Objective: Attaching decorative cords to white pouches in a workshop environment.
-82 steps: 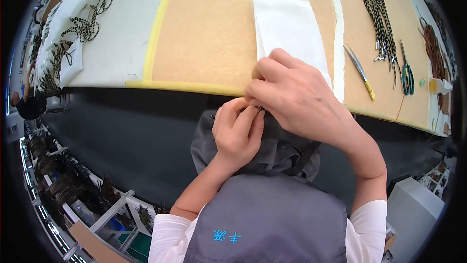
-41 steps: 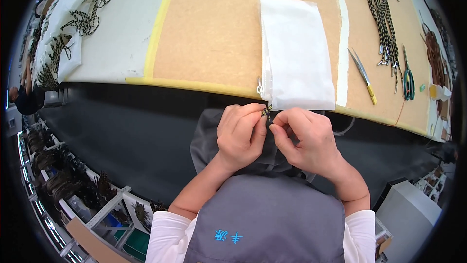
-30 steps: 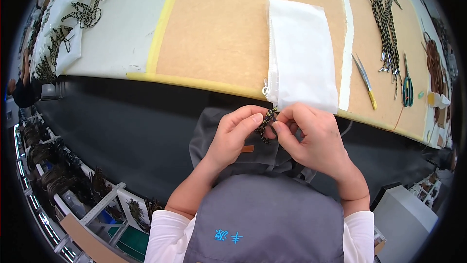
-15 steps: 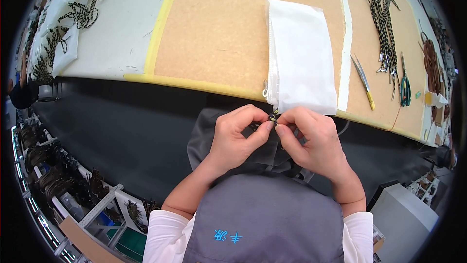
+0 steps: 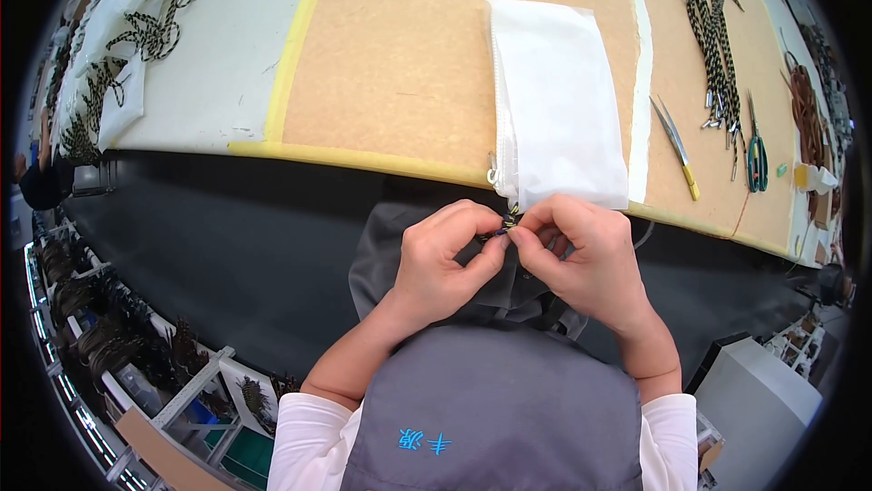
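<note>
Just off the table's front edge, a short piece of black-and-yellow patterned cord (image 5: pixel 510 218) is pinched between the fingertips of both hands. My left hand (image 5: pixel 436 257) grips it from the left with thumb and forefinger. From the right, my right hand (image 5: pixel 581 257) pinches the same cord. Most of the cord is hidden by the fingers. Beyond them lies a white zip pouch (image 5: pixel 559 100), its near end at the table edge by my right knuckles. A light zipper pull (image 5: pixel 492 173) hangs at the pouch's near left corner, and the cord sits close to it.
Right of the pouch lie yellow-handled tweezers (image 5: pixel 674 148), green-handled scissors (image 5: pixel 757 164) and a bundle of patterned cords with metal tips (image 5: pixel 716 55). Brown cords (image 5: pixel 804 96) are farther right. A clear bag (image 5: pixel 130 96) with loose patterned cords lies far left. Yellow tape (image 5: pixel 363 160) lines the table edge.
My fingertips have shifted slightly on the cord, and a bit more of it shows. The pouch's far end appears a little farther left. Both hands still pinch the cord.
</note>
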{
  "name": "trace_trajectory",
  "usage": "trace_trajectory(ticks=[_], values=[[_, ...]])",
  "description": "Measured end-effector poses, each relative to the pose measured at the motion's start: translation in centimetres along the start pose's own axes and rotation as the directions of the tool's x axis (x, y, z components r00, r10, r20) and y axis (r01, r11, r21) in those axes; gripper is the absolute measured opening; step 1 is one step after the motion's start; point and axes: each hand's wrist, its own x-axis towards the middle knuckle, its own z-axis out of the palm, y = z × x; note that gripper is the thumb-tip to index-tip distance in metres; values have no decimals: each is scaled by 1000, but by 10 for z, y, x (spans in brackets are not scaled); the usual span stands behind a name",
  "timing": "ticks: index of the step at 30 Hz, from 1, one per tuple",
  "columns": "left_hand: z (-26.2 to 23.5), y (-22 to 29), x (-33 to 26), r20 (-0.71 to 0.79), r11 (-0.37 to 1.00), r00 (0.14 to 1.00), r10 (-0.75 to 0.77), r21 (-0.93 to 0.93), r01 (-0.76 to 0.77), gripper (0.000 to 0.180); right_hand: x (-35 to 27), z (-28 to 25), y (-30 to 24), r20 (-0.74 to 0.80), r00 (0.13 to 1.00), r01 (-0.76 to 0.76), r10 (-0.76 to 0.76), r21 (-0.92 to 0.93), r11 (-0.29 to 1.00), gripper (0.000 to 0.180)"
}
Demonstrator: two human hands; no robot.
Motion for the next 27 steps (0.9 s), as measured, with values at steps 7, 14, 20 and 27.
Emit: trace_trajectory(ticks=[7,14,20,27], values=[[2,-5,-5,52,943,981,-187,-271,194,8,-11,23,17,-195,977,97,-82,67,993,18],[14,-12,-5,20,931,987,-158,-330,155,10,-33,55,38,-269,956,13,115,432,902,27],[19,-6,-5,16,991,998,-57,-116,59,12,-40,68,47,-138,954,-74,265,751,656,24],[31,-2,-9,19,906,966,-259,-341,250,12,-43,53,57,72,966,-182,249,874,451,16]])
